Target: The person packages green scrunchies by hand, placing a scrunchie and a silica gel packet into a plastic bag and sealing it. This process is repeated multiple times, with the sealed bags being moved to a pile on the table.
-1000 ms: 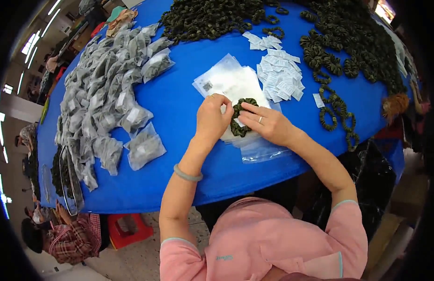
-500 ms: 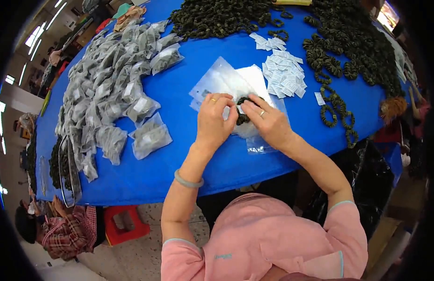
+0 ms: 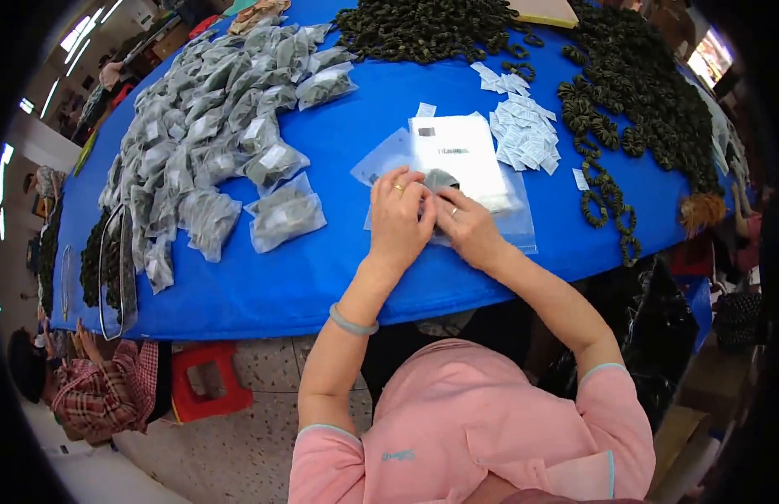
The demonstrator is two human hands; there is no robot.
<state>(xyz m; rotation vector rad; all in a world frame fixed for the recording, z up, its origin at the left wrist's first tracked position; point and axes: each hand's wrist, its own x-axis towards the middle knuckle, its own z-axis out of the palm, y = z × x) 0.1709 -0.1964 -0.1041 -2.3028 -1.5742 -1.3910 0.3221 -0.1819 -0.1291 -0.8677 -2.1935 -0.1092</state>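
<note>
My left hand and my right hand are close together over the blue table, fingers closed on a clear plastic bag. Between my fingertips a dark green scrunchie shows greyish through the plastic; my fingers hide part of it. Just beyond my hands lies a stack of flat bags with small printing on top. A pile of small white printed labels lies to the right of the stack. On the left, a filled bag rests near a big heap of filled bags.
Dark green scrunchies are heaped at the back and along the right side of the blue table. A wire-framed rack stands at the left edge. Another person sits at lower left by a red stool.
The scrunchie, bare between my fingers before, now shows through clear plastic. My hands have drawn closer together, uncovering the printed stack. The whole view has shifted slightly.
</note>
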